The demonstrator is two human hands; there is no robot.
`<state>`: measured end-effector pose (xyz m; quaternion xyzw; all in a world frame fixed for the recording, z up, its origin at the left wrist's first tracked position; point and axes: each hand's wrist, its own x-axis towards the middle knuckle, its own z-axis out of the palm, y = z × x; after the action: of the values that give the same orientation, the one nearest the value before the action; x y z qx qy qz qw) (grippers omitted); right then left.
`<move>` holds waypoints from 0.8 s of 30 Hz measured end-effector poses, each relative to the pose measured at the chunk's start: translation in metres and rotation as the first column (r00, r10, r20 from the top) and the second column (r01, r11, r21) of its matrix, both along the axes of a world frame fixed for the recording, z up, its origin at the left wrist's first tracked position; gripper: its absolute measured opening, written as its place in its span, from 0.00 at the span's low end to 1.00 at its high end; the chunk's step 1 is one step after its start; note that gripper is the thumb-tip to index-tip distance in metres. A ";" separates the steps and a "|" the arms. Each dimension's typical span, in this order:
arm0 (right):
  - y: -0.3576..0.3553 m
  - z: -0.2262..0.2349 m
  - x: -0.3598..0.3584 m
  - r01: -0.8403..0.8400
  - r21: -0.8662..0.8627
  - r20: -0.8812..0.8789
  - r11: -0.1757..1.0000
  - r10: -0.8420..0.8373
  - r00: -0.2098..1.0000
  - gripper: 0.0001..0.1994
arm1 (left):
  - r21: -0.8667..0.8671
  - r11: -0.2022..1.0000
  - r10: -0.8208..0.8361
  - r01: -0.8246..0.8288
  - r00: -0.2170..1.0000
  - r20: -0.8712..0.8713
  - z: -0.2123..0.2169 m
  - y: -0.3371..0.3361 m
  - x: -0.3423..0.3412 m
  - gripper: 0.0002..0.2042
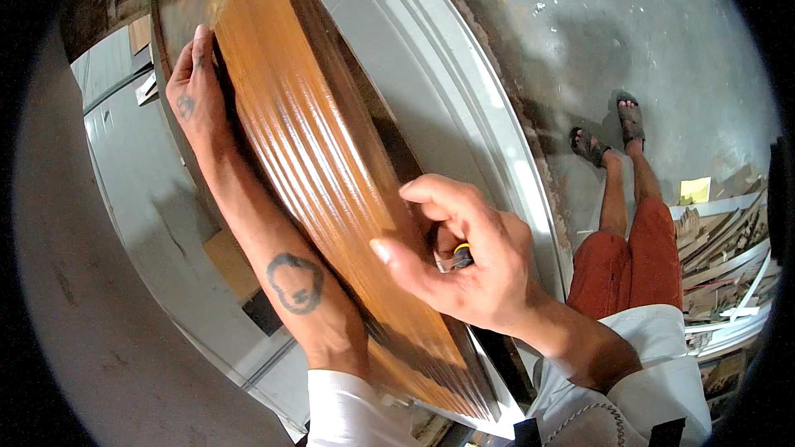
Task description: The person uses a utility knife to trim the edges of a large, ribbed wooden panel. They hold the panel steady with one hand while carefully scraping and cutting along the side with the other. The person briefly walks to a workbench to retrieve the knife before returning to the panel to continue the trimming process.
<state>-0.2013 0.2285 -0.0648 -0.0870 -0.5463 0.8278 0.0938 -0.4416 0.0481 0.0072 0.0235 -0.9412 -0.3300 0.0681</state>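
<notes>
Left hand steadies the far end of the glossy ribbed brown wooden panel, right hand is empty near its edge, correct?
Not quite. The left hand does steady the glossy ribbed brown wooden panel, but the head view shows the right hand pinching a small yellow-and-metal tool, not empty.

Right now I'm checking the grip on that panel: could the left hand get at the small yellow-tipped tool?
Probably not without letting go. The left hand rests flat at the far end of the glossy wooden panel, while the tool sits enclosed in the right hand.
</notes>
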 end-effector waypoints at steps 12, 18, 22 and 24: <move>-0.003 -0.009 0.002 -0.051 -0.053 -0.072 0.997 0.047 0.996 0.25 | -0.011 1.000 -0.006 0.006 1.000 -0.003 -0.001 -0.002 -0.005 0.19; -0.002 -0.005 0.005 -0.072 -0.072 -0.006 0.995 0.072 0.997 0.25 | 0.018 1.000 -0.012 0.012 1.000 0.005 0.001 -0.010 -0.005 0.19; -0.006 -0.005 0.003 -0.046 -0.002 -0.023 0.999 0.046 0.999 0.26 | 0.012 1.000 -0.013 0.013 1.000 0.010 -0.004 -0.011 -0.010 0.18; -0.005 -0.013 0.006 0.061 0.090 -0.029 0.994 -0.059 0.998 0.23 | 0.041 0.999 -0.025 0.025 1.000 -0.006 -0.029 -0.006 -0.012 0.18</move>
<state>-0.1955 0.2239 -0.0776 -0.0881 -0.5794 0.7998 0.1298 -0.4535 0.0418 -0.0218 0.0124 -0.9344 -0.3499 0.0660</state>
